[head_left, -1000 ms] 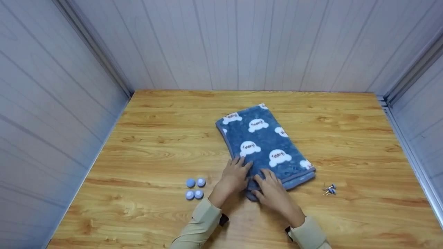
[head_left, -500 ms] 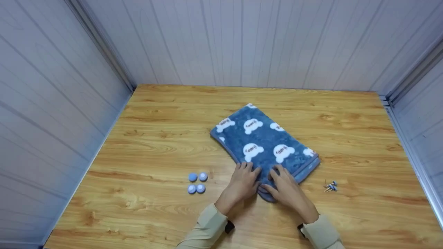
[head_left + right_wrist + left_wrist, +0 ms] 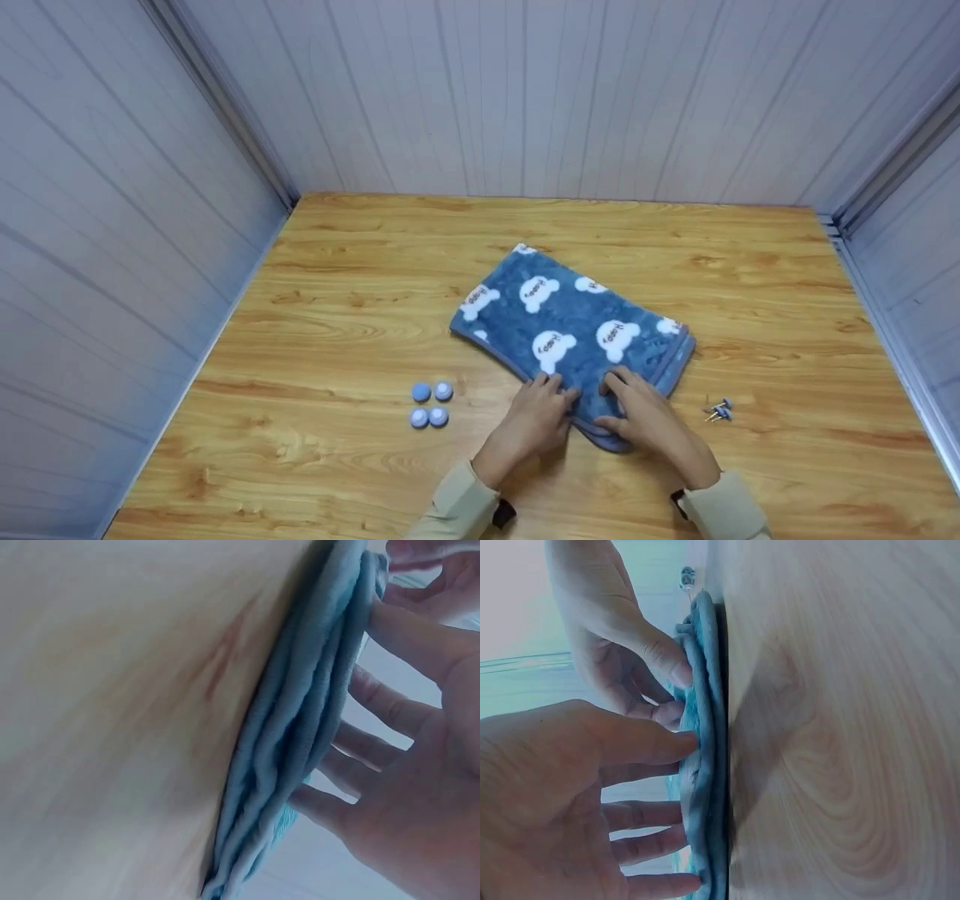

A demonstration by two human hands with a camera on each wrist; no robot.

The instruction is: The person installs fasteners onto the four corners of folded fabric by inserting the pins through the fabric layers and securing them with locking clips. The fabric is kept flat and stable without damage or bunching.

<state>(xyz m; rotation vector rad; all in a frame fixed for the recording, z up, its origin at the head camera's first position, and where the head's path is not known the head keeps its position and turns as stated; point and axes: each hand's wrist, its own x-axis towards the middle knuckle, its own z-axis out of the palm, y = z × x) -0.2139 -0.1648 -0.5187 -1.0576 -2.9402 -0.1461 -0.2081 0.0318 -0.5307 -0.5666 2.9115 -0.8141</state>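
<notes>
A folded blue blanket (image 3: pixel 577 322) with white bear-head shapes marked "Happy" lies at a slant on the wooden table. Both hands touch its near end from above. My left hand (image 3: pixel 531 420) rests its fingertips on the near-left edge; the left wrist view shows those fingers (image 3: pixel 649 847) spread and fairly straight on the cloth's top. Close beside it, my right hand (image 3: pixel 656 424) lays lightly bent fingers on the near corner. In the right wrist view, several stacked layers of the blanket's edge (image 3: pixel 292 720) show beneath the right fingers (image 3: pixel 390 705).
Left of the blanket, several small round blue-and-white caps (image 3: pixel 439 416) stand grouped on the table (image 3: pixel 315 450). A few blue-headed screw-like pieces (image 3: pixel 720 410) lie to its right. Panelled walls (image 3: pixel 480 97) enclose the back and sides.
The blanket has turned counterclockwise on the table, its near corner swinging right and its far end left and nearer. Both hands have shifted right and slightly nearer, staying on the cloth.
</notes>
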